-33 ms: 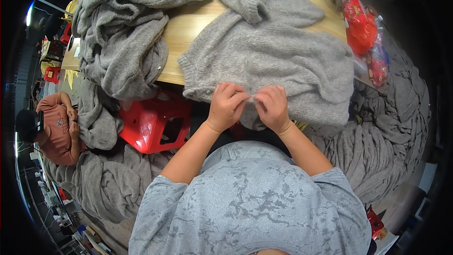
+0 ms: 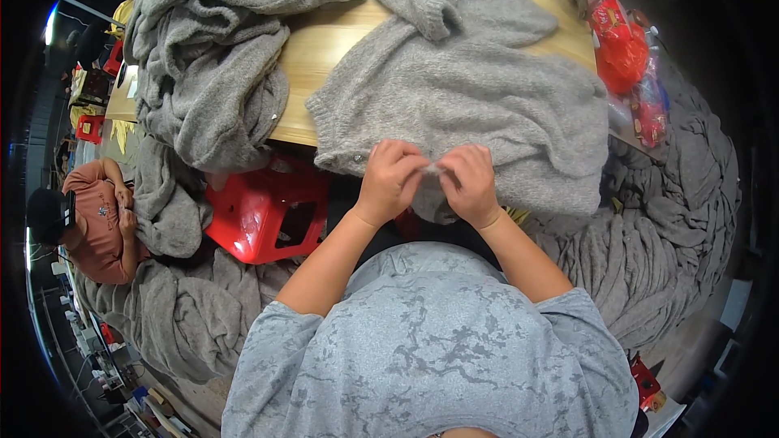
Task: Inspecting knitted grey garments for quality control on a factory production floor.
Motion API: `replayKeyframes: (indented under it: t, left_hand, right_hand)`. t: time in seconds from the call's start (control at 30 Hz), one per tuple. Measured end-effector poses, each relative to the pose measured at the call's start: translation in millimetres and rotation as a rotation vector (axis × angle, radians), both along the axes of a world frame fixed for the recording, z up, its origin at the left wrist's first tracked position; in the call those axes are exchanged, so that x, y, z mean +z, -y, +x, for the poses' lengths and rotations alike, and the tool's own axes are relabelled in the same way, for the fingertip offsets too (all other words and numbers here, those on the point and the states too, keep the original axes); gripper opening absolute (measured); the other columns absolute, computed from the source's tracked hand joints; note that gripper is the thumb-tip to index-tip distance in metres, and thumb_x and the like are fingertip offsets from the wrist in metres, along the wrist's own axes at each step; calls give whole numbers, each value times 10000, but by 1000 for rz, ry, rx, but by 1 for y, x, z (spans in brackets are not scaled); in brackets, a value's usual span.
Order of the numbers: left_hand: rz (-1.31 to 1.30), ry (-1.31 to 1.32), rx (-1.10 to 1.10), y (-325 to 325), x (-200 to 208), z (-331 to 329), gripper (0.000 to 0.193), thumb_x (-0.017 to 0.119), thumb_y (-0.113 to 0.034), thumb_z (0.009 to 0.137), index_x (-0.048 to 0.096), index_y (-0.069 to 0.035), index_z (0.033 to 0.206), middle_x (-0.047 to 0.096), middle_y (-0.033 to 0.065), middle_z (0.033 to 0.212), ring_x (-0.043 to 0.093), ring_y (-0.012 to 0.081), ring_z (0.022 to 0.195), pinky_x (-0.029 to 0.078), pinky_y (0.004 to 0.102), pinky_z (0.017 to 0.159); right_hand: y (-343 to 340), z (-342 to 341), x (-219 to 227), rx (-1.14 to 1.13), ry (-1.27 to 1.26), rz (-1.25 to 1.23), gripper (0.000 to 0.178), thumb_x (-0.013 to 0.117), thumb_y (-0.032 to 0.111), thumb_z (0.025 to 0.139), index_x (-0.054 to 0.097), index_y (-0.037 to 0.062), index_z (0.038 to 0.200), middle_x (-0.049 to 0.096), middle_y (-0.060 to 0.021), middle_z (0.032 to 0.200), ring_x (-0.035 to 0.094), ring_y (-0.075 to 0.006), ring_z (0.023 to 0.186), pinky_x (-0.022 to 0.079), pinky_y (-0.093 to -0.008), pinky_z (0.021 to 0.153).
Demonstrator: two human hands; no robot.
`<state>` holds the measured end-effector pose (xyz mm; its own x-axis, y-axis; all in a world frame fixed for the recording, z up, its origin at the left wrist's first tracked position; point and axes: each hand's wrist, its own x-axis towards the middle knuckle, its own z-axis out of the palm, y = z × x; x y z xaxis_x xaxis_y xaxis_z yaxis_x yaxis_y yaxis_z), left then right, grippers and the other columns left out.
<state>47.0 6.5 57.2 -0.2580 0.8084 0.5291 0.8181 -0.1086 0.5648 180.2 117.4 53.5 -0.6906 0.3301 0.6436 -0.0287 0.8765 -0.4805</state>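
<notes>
A grey knit cardigan (image 2: 487, 97) is spread over the near edge of the wooden table, its lower part hanging off. Along its near edge, my left hand (image 2: 389, 178) is closed, thumb and fingers pinching the knit. Close beside it, my right hand (image 2: 469, 182) pinches the same edge, with a narrow gap between the two sets of fingertips. A fuzzy bit of knit shows in that gap; finer detail there is too small to make out. Left of my left hand, a shiny button (image 2: 358, 158) sits on the cardigan's edge.
More grey knitwear (image 2: 215, 73) is heaped on the table (image 2: 324, 45) at left. A red plastic stool (image 2: 264, 215) stands below it. Large grey fabric piles (image 2: 649, 251) lie at right and lower left. Red bags (image 2: 621, 53) are at the right corner. A co-worker (image 2: 101, 219) sits at left.
</notes>
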Motion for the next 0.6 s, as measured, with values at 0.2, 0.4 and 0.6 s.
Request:
replayKeyframes:
  t: [0.2,0.4,0.6]
  left_hand:
    - [-415,932,-127,-3,-3,-13,157,500,-172,893,546,-57,798,455,-66,708,389,16,640,338,190,583]
    - [-497,1177,-239,-7,-4,-21,144,517,-182,890,555,-51,843,482,-84,738,406,9,702,342,170,642]
    - [-558,1356,-257,-6,1,-24,134,580,-127,844,575,-36,942,551,-59,800,482,19,731,395,176,672]
  right_hand:
    - [-7,-4,3,0,178,-536,143,593,156,781,580,14,777,572,-84,721,530,-251,730,373,-339,741]
    - [-12,-6,3,34,211,-687,166,566,150,825,572,-7,772,545,-56,694,493,-154,684,387,-282,619]
    - [-12,-6,-4,53,207,-883,180,542,159,861,571,2,777,488,26,654,421,-54,622,348,-223,550]
